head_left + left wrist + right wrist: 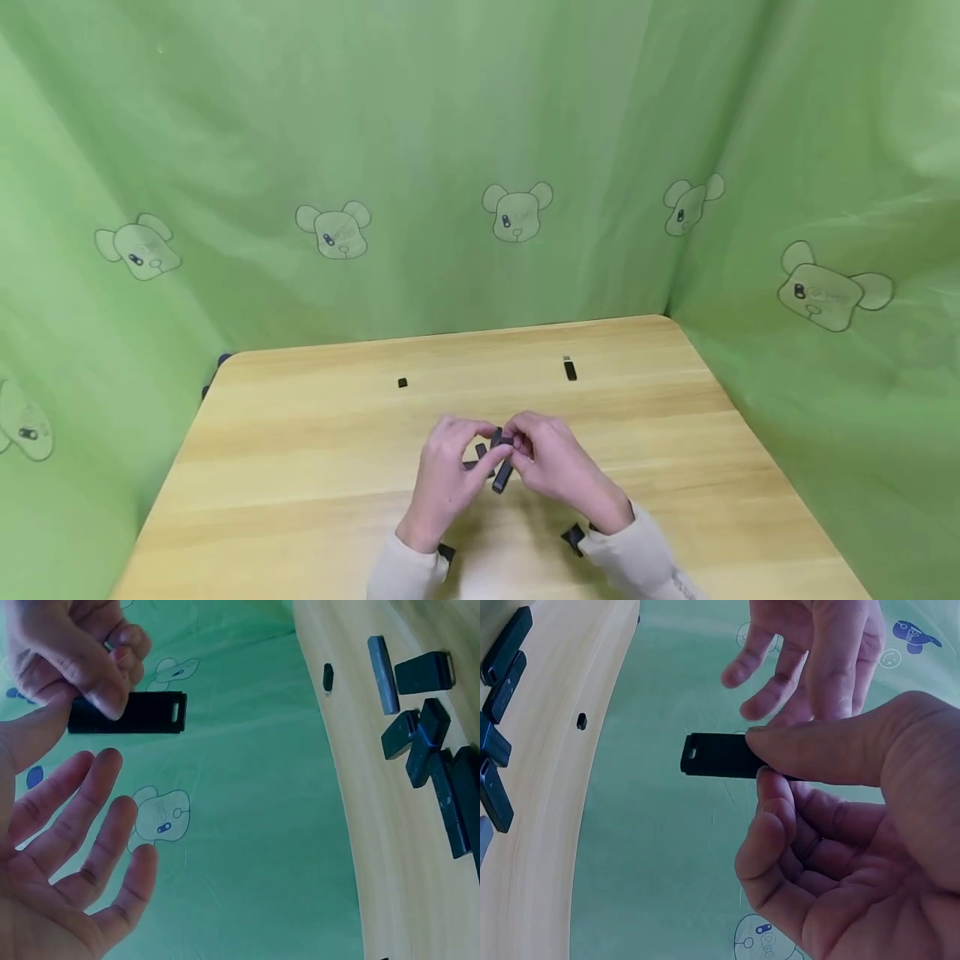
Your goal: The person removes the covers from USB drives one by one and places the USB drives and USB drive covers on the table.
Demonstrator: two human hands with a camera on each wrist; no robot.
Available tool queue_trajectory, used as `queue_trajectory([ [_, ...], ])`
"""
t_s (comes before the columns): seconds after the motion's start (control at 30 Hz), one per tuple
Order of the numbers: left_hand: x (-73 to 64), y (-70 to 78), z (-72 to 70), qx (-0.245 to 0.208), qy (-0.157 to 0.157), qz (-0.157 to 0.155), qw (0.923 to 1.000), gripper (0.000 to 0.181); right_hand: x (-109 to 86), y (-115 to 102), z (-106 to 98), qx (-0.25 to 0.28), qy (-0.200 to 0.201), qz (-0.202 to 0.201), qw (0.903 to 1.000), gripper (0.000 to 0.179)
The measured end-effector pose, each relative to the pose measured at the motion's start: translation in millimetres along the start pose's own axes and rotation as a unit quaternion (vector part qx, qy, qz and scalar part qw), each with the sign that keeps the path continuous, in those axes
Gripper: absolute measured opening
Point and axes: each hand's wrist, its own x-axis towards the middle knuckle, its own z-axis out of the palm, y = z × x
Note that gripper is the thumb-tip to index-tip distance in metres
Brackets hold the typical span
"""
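A flat black USB flash drive (150, 712) with a slot in one end is held up above the table. My right hand (551, 458) pinches it between thumb and forefinger, clearest in the right wrist view, where the slotted end of the drive (716, 755) sticks out. My left hand (446, 471) is close beside it, the thumb reaching to the drive's other end. In the left wrist view the other fingers of the left hand (82, 847) are spread and hold nothing. Where the left thumb meets the drive is partly hidden by the right hand.
Several dark sticks (502, 477) lie on the wooden table (300, 467) below my hands, one of them a grey bar (383, 675). Farther back are a small black piece (402, 382) and another USB flash drive (570, 369). Green curtains (420, 125) enclose the table.
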Motion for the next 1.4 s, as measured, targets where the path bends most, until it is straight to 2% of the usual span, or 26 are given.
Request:
queue_trajectory([
  [0.23, -3.6, 0.8, 9.5, 0.022, 0.023, 0.038, 0.9988, 0.016, -3.6, -4, 2, -0.009, 0.008, -0.012, 0.9999, 0.014],
  [0.33, -5.1, 0.2, 10.5, 0.018, 0.031, 0.039, 0.9986, 0.014, -3.9, -5, 1, 0.005, 0.009, -0.019, 0.9998, 0.012],
  [0.47, -5.8, -0.4, 10.0, -0.023, 0.035, 0.03, 0.9987, 0.011, -5.1, -6, 0, 0.032, 0.013, -0.021, 0.9992, 0.011],
  [0.63, -7.2, -0.5, 8.3, -0.087, 0.06, 0.017, 0.9942, 0.008, -8.2, -7, 0, 0.072, 0.019, -0.023, 0.9969, 0.012],
  [0.73, -8.8, 1.6, 6.8, -0.111, 0.063, -0.002, 0.9918, 0.007, -11.2, -6, 1, 0.091, 0.024, -0.03, 0.9951, 0.01],
  [0.9, -8.2, 4.6, 5.9, -0.128, 0.047, -0.023, 0.9903, 0.005, -13.3, -6, 1, 0.106, 0.034, -0.041, 0.993, 0.01],
  [1.17, -9.5, 6.1, 7.2, -0.159, 0.028, -0.038, 0.9861, 0.006, -14.6, -6, -3, 0.112, 0.014, -0.035, 0.993, 0.01],
  [1.4, -10.8, 7.7, 1.8, -0.156, 0.048, -0.06, 0.9847, 0.008, -13.4, -12, 0, 0.128, 0.013, -0.039, 0.9909, 0.004],
])
